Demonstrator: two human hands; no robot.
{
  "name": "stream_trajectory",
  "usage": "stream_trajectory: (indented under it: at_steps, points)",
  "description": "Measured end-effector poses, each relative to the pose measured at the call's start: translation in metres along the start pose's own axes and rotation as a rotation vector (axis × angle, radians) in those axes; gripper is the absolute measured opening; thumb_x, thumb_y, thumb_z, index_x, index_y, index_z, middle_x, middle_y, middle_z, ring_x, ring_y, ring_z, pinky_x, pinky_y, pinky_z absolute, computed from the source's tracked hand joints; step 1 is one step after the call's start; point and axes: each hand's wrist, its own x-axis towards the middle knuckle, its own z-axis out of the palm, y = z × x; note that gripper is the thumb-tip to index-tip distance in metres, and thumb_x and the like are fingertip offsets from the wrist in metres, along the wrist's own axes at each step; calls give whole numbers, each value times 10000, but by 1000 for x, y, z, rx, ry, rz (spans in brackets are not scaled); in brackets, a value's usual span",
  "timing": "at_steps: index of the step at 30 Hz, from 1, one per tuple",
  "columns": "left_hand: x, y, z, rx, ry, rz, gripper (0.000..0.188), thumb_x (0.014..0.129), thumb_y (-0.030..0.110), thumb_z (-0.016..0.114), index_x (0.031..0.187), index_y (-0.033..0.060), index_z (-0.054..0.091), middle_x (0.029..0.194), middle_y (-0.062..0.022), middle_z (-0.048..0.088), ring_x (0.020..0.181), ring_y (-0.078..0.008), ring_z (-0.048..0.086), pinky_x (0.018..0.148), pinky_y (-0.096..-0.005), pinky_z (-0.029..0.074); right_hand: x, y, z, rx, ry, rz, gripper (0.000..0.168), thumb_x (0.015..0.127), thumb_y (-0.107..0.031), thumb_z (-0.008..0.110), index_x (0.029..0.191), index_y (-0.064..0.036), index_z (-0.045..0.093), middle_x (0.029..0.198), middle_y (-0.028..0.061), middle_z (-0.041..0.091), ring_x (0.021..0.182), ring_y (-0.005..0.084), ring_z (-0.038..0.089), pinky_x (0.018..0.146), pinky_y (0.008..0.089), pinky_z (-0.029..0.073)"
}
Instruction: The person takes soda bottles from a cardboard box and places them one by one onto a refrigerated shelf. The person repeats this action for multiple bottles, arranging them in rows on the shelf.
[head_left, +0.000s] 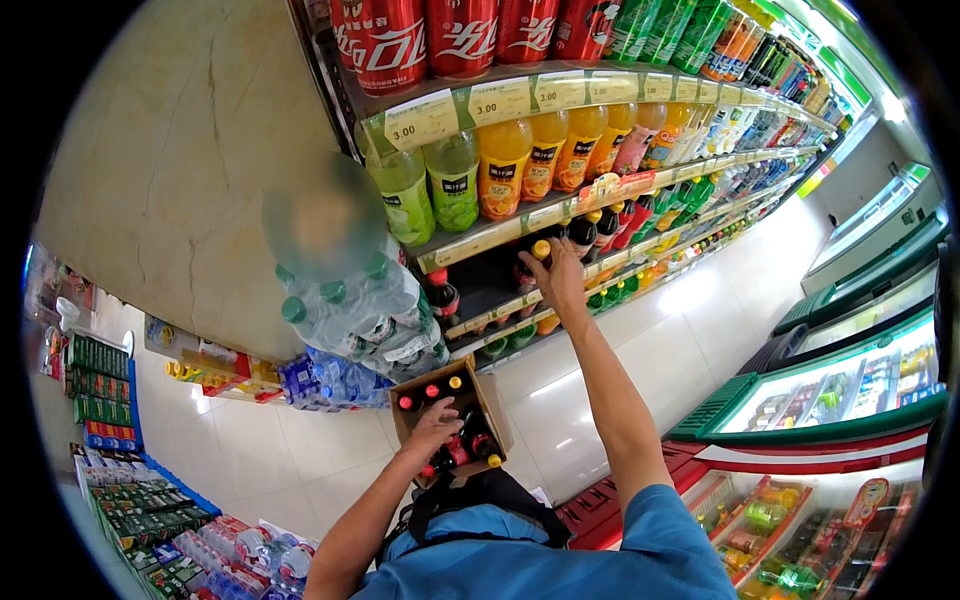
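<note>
My right hand (559, 277) reaches into a lower shelf row, thumb and fingers around the top of a yellow-capped cola bottle (541, 249). Most of that bottle is hidden by the hand. More dark cola bottles (583, 231) stand to its right, and a red-capped cola bottle (442, 292) stands apart at the shelf's left end. Over an open cardboard box (499, 420) hangs my left hand (436, 426), fingers spread, with nothing seen in it. Inside the box are several cola bottles (457, 451) with red or yellow caps, some upright and some lying.
Shrink-wrapped clear bottles with green caps (360, 322) are stacked beside the shelf, behind the box. Juice bottles (502, 169) and red cans (390, 45) fill the rows above. Chest freezers (817, 427) line the right side. Packaged goods (150, 495) are stacked at lower left.
</note>
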Motion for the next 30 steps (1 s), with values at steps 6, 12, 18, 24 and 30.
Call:
stream_trajectory:
  at_steps: [6, 12, 18, 24, 30]
  points:
    - [0, 2, -1, -70, -6, -46, 693, 946, 266, 684, 1540, 108, 366, 1381, -137, 539, 1108, -211, 602, 934, -383, 498, 18, -3, 9, 56, 50, 23, 410, 840, -175, 791, 1140, 14, 584, 1083, 236, 629, 996, 453, 619, 809, 485, 525]
    - [5, -2, -5, -84, -10, -53, 633, 946, 242, 679, 1508, 107, 420, 1316, -93, 581, 1051, -170, 613, 879, -340, 512, 23, 2, 17, 83, 122, -84, 485, 861, -122, 746, 1280, -11, 529, 1238, 274, 568, 1080, 488, 577, 847, 516, 516]
    - [6, -19, -20, -105, -39, -33, 568, 965, 259, 669, 1468, 100, 458, 1230, -54, 593, 987, -162, 633, 840, -325, 539, 17, 17, 23, -68, 88, -68, 508, 872, -174, 739, 1301, -15, 516, 1202, 292, 575, 1051, 490, 585, 837, 511, 518]
    - [-21, -23, -34, -102, 14, -93, 561, 979, 303, 636, 1466, 82, 467, 1289, -84, 591, 1060, -185, 619, 904, -351, 513, -75, 0, 23, 37, -48, 66, 285, 887, -200, 738, 1073, -8, 640, 974, 218, 659, 903, 415, 642, 760, 480, 522]
    - [-32, -42, -51, -111, 14, -142, 565, 976, 316, 634, 1455, 63, 476, 1279, -99, 595, 1055, -190, 609, 911, -354, 503, -302, -13, 80, -240, -1087, 107, 506, 848, -461, 733, 1133, -49, 664, 964, 227, 716, 940, 401, 697, 844, 499, 556]
